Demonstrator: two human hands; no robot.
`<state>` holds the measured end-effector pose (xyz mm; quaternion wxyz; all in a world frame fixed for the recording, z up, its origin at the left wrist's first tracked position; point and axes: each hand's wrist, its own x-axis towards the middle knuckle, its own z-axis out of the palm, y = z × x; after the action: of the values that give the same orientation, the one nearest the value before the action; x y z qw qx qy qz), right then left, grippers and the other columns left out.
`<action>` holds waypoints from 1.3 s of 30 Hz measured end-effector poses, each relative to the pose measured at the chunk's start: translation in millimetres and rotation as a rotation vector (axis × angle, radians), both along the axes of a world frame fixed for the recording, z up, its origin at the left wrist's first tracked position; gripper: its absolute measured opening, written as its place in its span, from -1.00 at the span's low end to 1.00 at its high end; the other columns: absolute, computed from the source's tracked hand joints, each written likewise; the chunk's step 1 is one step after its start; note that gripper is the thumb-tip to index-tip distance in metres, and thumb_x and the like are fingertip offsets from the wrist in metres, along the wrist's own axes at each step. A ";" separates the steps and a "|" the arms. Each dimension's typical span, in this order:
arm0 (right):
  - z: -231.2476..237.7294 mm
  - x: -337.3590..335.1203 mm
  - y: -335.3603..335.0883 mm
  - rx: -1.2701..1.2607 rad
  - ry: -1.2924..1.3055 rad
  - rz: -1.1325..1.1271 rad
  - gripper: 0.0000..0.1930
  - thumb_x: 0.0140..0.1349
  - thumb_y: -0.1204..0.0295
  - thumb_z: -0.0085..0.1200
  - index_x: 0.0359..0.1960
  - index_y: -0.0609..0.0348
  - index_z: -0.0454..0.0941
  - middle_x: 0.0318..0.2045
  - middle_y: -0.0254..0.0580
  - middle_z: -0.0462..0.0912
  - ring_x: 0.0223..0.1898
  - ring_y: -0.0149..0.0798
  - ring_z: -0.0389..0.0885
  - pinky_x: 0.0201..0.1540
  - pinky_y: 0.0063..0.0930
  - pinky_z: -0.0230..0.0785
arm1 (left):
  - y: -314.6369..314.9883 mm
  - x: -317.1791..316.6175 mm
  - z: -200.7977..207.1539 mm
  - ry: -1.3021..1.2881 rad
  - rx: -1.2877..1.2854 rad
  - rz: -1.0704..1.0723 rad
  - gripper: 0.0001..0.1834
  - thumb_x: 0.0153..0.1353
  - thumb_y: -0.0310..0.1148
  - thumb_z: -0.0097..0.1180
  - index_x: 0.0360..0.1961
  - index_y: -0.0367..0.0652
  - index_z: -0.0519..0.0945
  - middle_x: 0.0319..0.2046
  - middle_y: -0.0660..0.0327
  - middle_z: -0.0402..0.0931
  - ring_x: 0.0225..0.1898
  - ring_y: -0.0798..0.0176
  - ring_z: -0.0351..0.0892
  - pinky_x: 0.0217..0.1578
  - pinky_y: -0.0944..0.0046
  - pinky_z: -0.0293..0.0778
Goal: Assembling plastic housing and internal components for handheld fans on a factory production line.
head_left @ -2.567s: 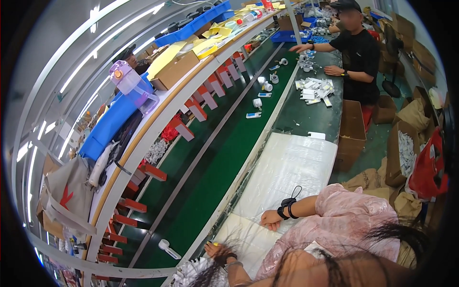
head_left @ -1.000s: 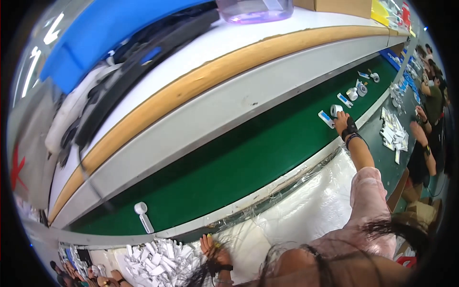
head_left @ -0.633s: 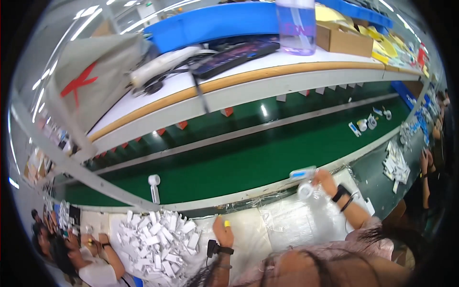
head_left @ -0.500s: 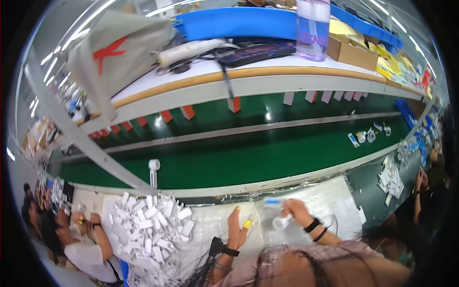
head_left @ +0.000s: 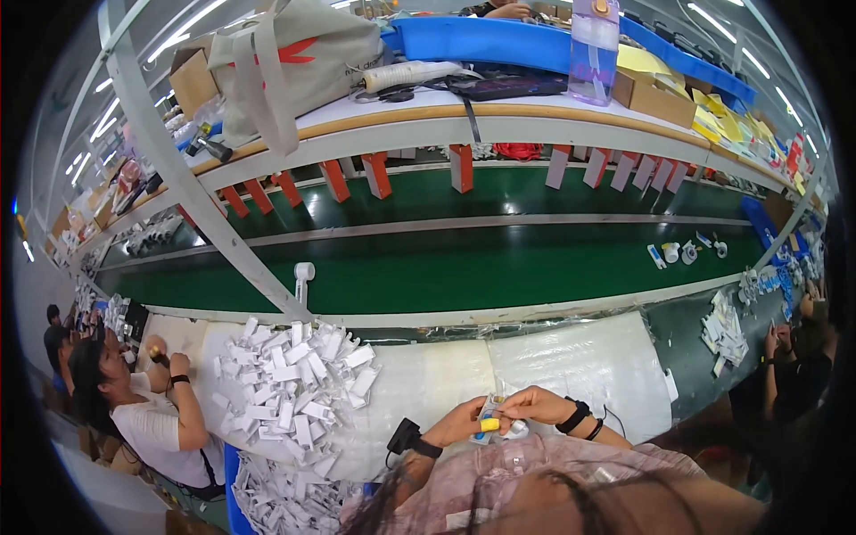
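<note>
Close to my body, my left hand [head_left: 462, 422] and my right hand [head_left: 540, 406] meet around a small white-and-blue plastic part [head_left: 488, 412]. Both are closed on it, fingers pinched, and they cover much of its shape. A yellow cover [head_left: 489, 425] wraps a digit of my left hand. Left of my hands lies a big heap of small white plastic pieces [head_left: 290, 374]. A round-headed white part with a handle [head_left: 303, 278] rests at the near edge of the green conveyor belt [head_left: 464, 290].
A plastic-covered bench [head_left: 580, 361] lies under my hands. More white pieces [head_left: 724, 330] lie at right, and small parts [head_left: 670, 253] sit on the belt. A slanting metal post [head_left: 209, 223] and a shelf [head_left: 499, 120] stand beyond. A co-worker [head_left: 165, 410] works at left.
My hands, apart before, have come together near my body. My right hand has brought the white-and-blue part down and left to my left hand, which now grips it too. The view has shifted.
</note>
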<state>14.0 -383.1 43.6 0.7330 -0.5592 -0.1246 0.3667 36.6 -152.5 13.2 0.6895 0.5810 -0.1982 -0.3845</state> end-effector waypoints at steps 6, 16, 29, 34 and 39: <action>21.1 -12.6 11.1 -0.152 -0.049 0.067 -0.74 0.25 0.44 0.06 -0.10 0.36 0.52 -0.34 -0.14 0.67 -0.33 -0.35 0.64 -0.20 -0.54 0.47 | 5.0 -6.2 -3.6 0.150 -0.125 0.030 -0.63 0.18 -0.55 0.02 0.05 -0.26 0.39 -0.10 0.27 0.49 -0.10 0.41 0.45 -0.04 0.39 0.36; 9.2 -32.0 33.0 -0.781 -0.793 -0.787 -0.82 0.07 0.32 0.21 -0.37 0.13 0.57 -0.54 -0.14 0.60 -0.48 -0.07 0.59 -0.42 -0.28 0.42 | -14.9 -21.9 38.9 -0.059 0.210 0.309 -0.69 0.17 -0.51 -0.04 -0.04 -0.21 0.33 -0.49 0.18 0.48 -0.52 0.32 0.50 -0.55 0.33 0.44; 40.7 -29.6 42.1 -0.483 -0.832 -0.850 -0.80 0.05 0.64 0.20 -0.25 0.24 0.62 -0.38 -0.15 0.61 -0.41 -0.37 0.56 -0.39 -0.59 0.38 | -21.5 -26.3 56.7 0.150 -0.173 0.410 -0.72 0.31 -0.43 -0.30 0.01 -0.21 0.32 -0.41 0.16 0.44 -0.61 0.33 0.45 -0.63 0.37 0.42; 43.1 -33.6 49.2 -0.516 -0.871 -0.847 -0.86 0.04 0.67 0.18 -0.34 0.26 0.61 -0.39 -0.15 0.61 -0.41 -0.32 0.57 -0.37 -0.54 0.37 | -17.2 -31.4 67.0 0.085 -0.137 0.372 -0.60 0.26 -0.47 -0.31 0.13 -0.23 0.28 -0.21 0.23 0.42 -0.33 0.45 0.41 -0.31 0.45 0.38; 44.8 -34.1 41.1 -0.544 -1.046 -0.787 -0.88 0.01 0.64 0.18 -0.38 0.20 0.61 -0.35 -0.19 0.62 -0.36 -0.19 0.56 -0.27 -0.40 0.37 | -21.9 -34.3 73.1 -0.010 -0.192 0.398 -0.60 0.17 -0.56 -0.35 0.07 -0.23 0.21 -0.33 0.16 0.37 -0.52 0.39 0.39 -0.53 0.39 0.43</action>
<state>-20.1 -342.0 88.4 0.4896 -0.8287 -0.1529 -0.2239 2.3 -174.4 86.3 0.8030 0.5422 -0.1190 -0.2172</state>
